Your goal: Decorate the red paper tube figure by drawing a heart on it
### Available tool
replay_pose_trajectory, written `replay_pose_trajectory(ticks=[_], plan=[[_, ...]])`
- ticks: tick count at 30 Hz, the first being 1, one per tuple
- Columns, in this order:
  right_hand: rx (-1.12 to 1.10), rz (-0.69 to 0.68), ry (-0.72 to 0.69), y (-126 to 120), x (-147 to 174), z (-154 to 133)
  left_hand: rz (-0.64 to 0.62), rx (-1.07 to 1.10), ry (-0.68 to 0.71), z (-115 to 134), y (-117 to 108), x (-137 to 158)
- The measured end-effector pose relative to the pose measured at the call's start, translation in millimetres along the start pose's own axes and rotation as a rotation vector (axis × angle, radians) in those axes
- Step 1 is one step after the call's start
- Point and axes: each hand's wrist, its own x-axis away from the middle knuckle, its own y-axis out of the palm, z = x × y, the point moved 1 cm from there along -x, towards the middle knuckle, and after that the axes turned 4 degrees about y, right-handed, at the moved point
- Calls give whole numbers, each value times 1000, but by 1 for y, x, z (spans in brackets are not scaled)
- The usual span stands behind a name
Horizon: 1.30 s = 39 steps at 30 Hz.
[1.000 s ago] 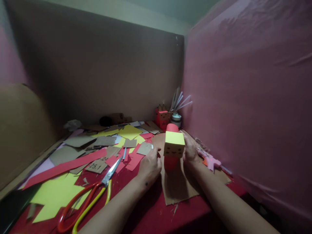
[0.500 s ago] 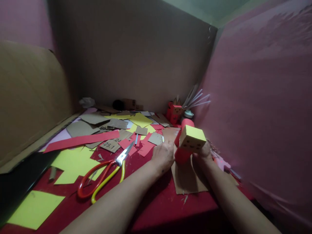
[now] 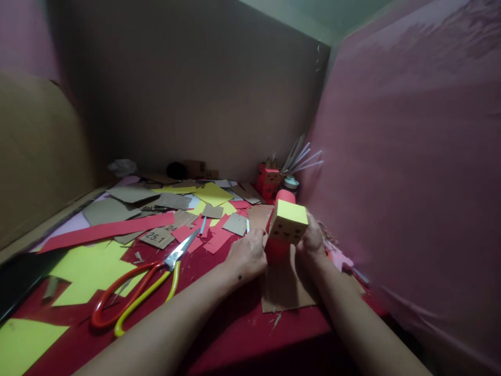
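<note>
A box-headed cardboard figure point(image 3: 287, 230) with a drawn face, a yellow top and a red body stands on a brown cardboard sheet point(image 3: 287, 295). My left hand point(image 3: 250, 253) is closed at its left side, with curled fingertips against the figure's edge. On the other side my right hand point(image 3: 313, 240) grips the figure; its fingertips are hidden behind the head. To the left of my left hand lie scissors point(image 3: 170, 263) with red and yellow handles, their blades nearly together.
Yellow paper point(image 3: 90, 271), a red paper strip point(image 3: 109, 230) and cardboard scraps point(image 3: 156, 237) cover the left of the red table. A smaller red figure point(image 3: 269, 180), a lidded jar point(image 3: 290, 184) and white sticks point(image 3: 305, 159) stand at the back. A pink wall point(image 3: 410, 172) rises at right.
The view has turned slightly right, so everything sits further left. My left hand's fingers now meet the figure's side, and my right hand shows more beside the head.
</note>
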Motion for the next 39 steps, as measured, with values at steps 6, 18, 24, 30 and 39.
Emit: replay_pose_trajectory(ticks=[6,18,24,30,39], plan=[[-6,4,38,4,1,1,-28,61,12,2,1,2],[-25,-49,108,15,11,-2,28,60,32,-2,11,2],[-31,-18,104,14,3,4,76,-5,43,1,17,3],[-21,-85,72,17,7,1,61,-57,35,4,17,4],[-5,-94,65,19,12,-4,-21,-68,-6,11,8,5]])
